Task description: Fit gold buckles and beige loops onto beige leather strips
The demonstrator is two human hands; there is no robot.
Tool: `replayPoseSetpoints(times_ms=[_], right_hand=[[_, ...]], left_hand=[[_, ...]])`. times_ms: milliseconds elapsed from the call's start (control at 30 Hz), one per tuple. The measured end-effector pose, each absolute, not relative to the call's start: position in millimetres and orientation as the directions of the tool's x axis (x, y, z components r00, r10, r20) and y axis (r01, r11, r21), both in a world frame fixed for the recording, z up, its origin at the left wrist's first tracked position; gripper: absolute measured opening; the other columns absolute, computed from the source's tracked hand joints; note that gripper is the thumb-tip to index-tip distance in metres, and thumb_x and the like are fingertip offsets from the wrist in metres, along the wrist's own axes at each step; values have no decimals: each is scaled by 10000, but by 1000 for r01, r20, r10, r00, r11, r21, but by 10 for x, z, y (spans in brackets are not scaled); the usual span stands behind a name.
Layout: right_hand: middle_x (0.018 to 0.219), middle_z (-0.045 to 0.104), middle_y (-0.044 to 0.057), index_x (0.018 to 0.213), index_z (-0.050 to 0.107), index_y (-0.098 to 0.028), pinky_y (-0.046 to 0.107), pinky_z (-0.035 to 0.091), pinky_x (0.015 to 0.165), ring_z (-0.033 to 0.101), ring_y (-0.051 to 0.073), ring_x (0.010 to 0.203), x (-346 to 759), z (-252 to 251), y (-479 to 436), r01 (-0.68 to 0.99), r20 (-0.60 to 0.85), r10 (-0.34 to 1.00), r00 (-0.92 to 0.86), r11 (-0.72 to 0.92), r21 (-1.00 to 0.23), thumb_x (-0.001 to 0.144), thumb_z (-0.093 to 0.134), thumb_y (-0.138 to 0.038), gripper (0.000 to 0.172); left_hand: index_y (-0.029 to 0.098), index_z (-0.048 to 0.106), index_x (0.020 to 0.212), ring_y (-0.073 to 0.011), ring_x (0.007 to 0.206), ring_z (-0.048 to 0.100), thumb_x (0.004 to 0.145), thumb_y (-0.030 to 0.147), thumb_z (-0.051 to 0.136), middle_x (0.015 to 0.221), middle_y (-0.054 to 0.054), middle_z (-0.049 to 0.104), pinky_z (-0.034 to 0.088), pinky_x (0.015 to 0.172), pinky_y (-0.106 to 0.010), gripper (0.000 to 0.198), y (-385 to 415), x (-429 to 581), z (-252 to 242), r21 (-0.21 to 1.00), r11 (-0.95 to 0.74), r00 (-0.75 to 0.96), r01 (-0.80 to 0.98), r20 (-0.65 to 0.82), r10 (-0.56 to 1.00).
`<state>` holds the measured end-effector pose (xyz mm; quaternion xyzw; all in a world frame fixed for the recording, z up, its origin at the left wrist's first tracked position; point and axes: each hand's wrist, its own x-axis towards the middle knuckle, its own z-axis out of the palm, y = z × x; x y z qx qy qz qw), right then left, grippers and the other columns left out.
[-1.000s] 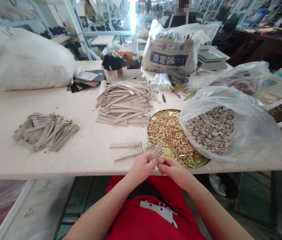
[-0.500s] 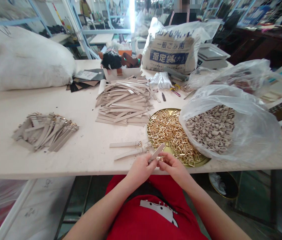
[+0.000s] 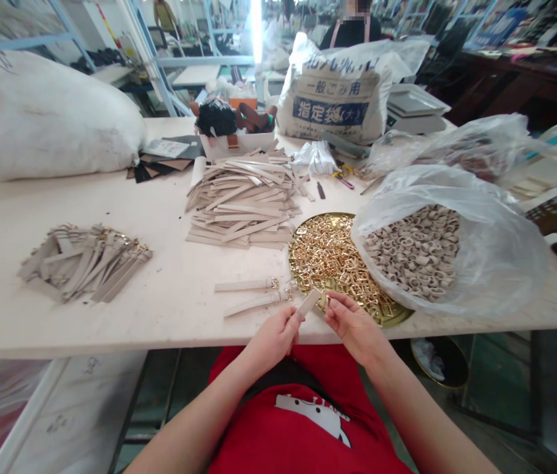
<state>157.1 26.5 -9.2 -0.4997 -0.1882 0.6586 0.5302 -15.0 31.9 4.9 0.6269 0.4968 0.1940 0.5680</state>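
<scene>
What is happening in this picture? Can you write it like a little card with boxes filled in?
Left hand: holds a beige strap
Right hand: beside the strap's end; cannot tell if it holds anything
Nearest: two buckled straps
Also nearby: gold buckles on a round brass tray
Farther: stack of plain straps; pile of buckled straps

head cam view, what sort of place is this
Probably a small workshop making straps or similar accessories. A pile of beige straps lies near a gold-coloured tray of gold buckles, a plastic bag holds beige loops, and the left hand grips a strap.
</scene>
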Motion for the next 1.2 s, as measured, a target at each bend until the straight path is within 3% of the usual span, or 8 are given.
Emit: replayPoseSetpoints(times_ms=[100, 200, 300, 500, 800, 900, 1033, 1200], right_hand=[[690, 589, -50, 834, 668, -222, 165, 495, 587, 523, 44, 546, 1551, -65, 276, -649, -536, 844, -15, -416, -637, 556, 779, -236, 300], [665, 581, -48, 815, 674, -208, 155, 497, 556, 516, 44, 526, 1467, -62, 219, -668, -568, 820, -68, -460, -585, 560, 778, -231, 276], [659, 584, -36, 812, 662, -196, 177, 487, 547, 516, 63, 543, 1355, -82, 127, -611, -533, 844, -63, -455, -648, 623, 739, -275, 219], [702, 592, -11, 771, 591, -192, 276, 472, 636, 539, 129, 642, 1238, -145, 19, -393, -346, 936, 59, -297, -870, 714, 652, -350, 179], [765, 593, -21, 852, 572, -210, 248, 441, 610, 514, 103, 617, 1264, -44, 10, -477, -383, 918, -103, -384, -790, 710, 656, -312, 193], [774, 594, -11, 878, 559, -201, 259, 434, 641, 523, 115, 651, 1261, -3, -10, -363, -344, 934, -96, -354, -862, 734, 628, -300, 188], [758, 589, -1, 825, 543, -199, 291, 424, 694, 532, 151, 709, 1295, -22, -17, -71, -254, 967, 1, -253, -965, 762, 581, -316, 138], [722, 538, 7, 716, 550, -218, 285, 384, 658, 494, 167, 701, 1345, -68, 6, 355, 16, 996, 85, -15, -935, 754, 573, -268, 67]], left_hand=[[182, 450, 726, -88, 465, 432, 875, 395, 286, 541, 47, 487, 314, 495, -207, 308, 309, -202, 74, 883, 91, 483, 461, -336, 809], [180, 462, 687, -105, 532, 460, 866, 362, 315, 567, 32, 504, 318, 528, -216, 295, 321, -197, 141, 861, 2, 511, 509, -304, 804], [176, 495, 739, -115, 602, 479, 847, 339, 357, 642, 16, 534, 339, 560, -219, 240, 329, -132, 207, 875, -2, 498, 485, -274, 823], [173, 413, 787, -64, 415, 350, 837, 402, 375, 545, 60, 435, 280, 403, -185, 237, 305, -31, 224, 910, 309, 496, 277, -411, 765], [156, 438, 733, -37, 379, 338, 800, 395, 445, 535, 58, 456, 235, 366, -167, 249, 316, -115, 131, 898, 399, 521, 185, -433, 735], [150, 459, 715, -42, 397, 389, 781, 356, 458, 560, 45, 487, 285, 391, -168, 217, 320, -119, 80, 882, 432, 511, 187, -463, 724], [154, 461, 716, -60, 452, 456, 756, 333, 468, 622, 30, 528, 355, 461, -190, 184, 311, -119, 38, 871, 453, 494, 188, -483, 723], [168, 414, 601, -84, 521, 400, 767, 327, 445, 544, 51, 416, 309, 501, -204, 232, 286, -123, 64, 895, 172, 395, 411, -345, 851]])
